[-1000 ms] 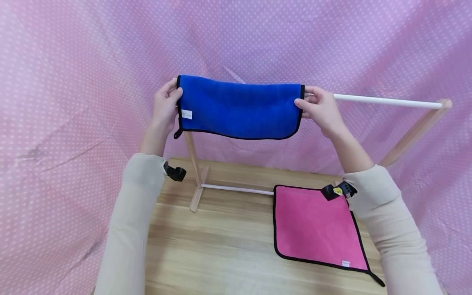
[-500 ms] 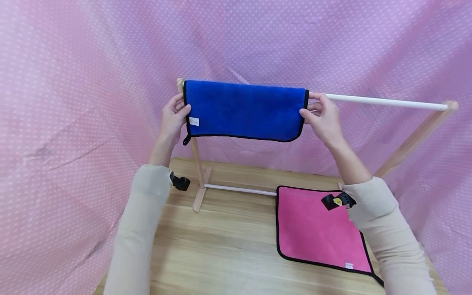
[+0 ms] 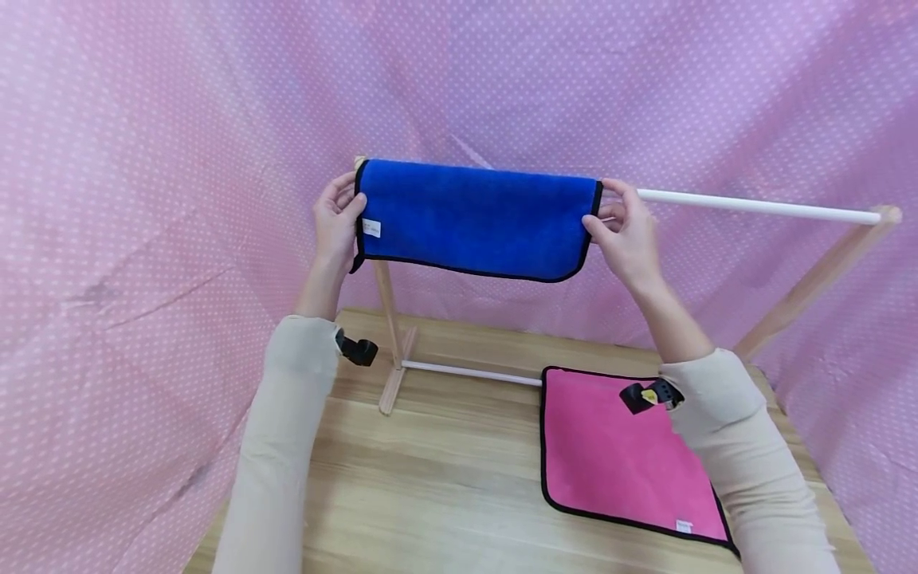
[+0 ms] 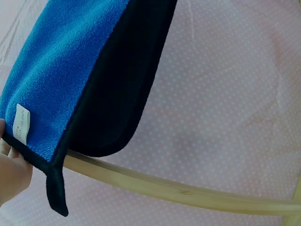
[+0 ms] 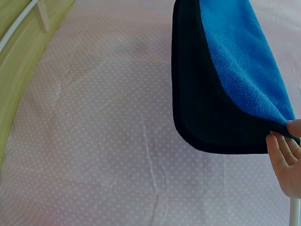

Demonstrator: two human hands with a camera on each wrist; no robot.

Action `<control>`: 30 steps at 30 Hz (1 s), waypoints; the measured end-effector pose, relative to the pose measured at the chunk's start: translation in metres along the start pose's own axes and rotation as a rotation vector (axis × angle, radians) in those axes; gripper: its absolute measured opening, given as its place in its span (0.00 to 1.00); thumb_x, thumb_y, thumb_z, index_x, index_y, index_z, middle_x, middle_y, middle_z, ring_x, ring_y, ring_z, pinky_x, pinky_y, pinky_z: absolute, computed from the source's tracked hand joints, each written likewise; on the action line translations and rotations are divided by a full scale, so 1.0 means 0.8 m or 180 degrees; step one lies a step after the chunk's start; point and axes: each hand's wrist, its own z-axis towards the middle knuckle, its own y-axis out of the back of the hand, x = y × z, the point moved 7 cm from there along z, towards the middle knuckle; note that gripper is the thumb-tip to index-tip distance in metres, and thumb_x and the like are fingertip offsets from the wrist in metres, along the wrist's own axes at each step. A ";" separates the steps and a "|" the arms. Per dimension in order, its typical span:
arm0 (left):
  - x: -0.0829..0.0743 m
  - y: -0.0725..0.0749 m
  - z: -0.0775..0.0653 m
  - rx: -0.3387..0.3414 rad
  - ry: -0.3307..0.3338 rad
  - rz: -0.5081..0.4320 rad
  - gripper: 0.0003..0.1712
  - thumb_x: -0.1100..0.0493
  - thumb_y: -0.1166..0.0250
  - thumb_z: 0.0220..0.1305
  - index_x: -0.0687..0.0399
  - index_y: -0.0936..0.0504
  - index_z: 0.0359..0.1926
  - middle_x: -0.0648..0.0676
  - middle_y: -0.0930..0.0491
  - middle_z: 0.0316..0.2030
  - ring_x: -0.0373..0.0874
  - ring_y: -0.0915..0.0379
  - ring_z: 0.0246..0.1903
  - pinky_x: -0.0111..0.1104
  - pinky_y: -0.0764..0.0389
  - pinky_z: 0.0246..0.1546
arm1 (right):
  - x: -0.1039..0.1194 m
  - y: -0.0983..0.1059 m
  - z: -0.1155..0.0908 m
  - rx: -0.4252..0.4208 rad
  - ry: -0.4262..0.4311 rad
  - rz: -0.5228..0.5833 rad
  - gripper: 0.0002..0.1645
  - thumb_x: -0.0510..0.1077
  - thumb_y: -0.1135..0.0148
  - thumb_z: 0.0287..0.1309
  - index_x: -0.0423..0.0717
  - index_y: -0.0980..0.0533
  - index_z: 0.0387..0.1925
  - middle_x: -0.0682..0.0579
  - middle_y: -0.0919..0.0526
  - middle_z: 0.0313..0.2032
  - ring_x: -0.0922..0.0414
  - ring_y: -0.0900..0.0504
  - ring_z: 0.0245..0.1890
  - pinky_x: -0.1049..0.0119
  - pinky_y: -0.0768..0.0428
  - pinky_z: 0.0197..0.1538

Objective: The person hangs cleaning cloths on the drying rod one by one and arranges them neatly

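a pink curtain (image 3: 681, 96) dotted with white drops behind a wood-grained tabletop (image 3: 416, 494), where a wooden rack (image 3: 810, 291) stands with a white rail (image 3: 753, 203) across its top and a thin lower bar (image 3: 469, 372) near its feet. a person in pale sleeves (image 3: 276, 438) reaches up toward it from where we stand. a pink cloth (image 3: 624, 454) edged in black lies flat at the right, over part of the lower bar and partly hidden by the right sleeve. above, a blue cloth (image 3: 476, 219) with black edging hangs folded over the rail at the rack's left end, beside the post. both hands grasp it: the left hand (image 3: 337, 227) pinches its left edge, the right hand (image 3: 631, 239) its right edge, thumbs in front and fingers behind. black cameras (image 3: 358, 351) sit at the wrists. a black loop (image 4: 57, 193) dangles from the cloth's lower left corner, near a small white label (image 3: 371, 229).
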 end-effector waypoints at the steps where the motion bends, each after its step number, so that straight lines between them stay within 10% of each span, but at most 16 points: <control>1: -0.001 0.000 0.000 0.0013 -0.0043 -0.0022 0.16 0.75 0.48 0.60 0.58 0.23 0.46 0.49 0.21 0.33 0.39 0.26 0.33 0.28 0.26 0.35 | 0.001 -0.001 0.000 0.0010 0.0021 -0.0007 0.30 0.31 0.43 0.54 0.36 0.37 0.60 0.70 0.27 0.22 0.75 0.24 0.22 0.82 0.24 0.30; 11: -0.002 0.002 -0.001 0.0002 -0.0081 0.0156 0.20 0.75 0.47 0.60 0.56 0.25 0.51 0.52 0.21 0.35 0.40 0.25 0.33 0.28 0.25 0.34 | 0.005 -0.007 0.002 0.0033 0.0178 -0.0178 0.30 0.31 0.43 0.55 0.37 0.37 0.61 0.57 0.23 0.24 0.77 0.25 0.23 0.83 0.25 0.33; 18: -0.001 0.001 -0.010 0.0338 -0.0560 0.0583 0.27 0.77 0.49 0.58 0.61 0.32 0.59 0.48 0.23 0.37 0.39 0.25 0.32 0.28 0.25 0.37 | 0.005 -0.007 -0.006 -0.0033 0.0660 -0.0811 0.28 0.31 0.46 0.56 0.36 0.37 0.60 0.35 0.19 0.32 0.44 0.18 0.33 0.62 0.19 0.41; 30: -0.007 0.002 -0.008 0.0285 -0.0756 0.0862 0.25 0.78 0.50 0.56 0.64 0.27 0.55 0.45 0.22 0.35 0.38 0.25 0.31 0.28 0.25 0.35 | 0.004 -0.017 -0.002 0.0086 0.0587 -0.0679 0.31 0.30 0.47 0.56 0.38 0.39 0.62 0.36 0.20 0.30 0.58 0.19 0.30 0.70 0.21 0.41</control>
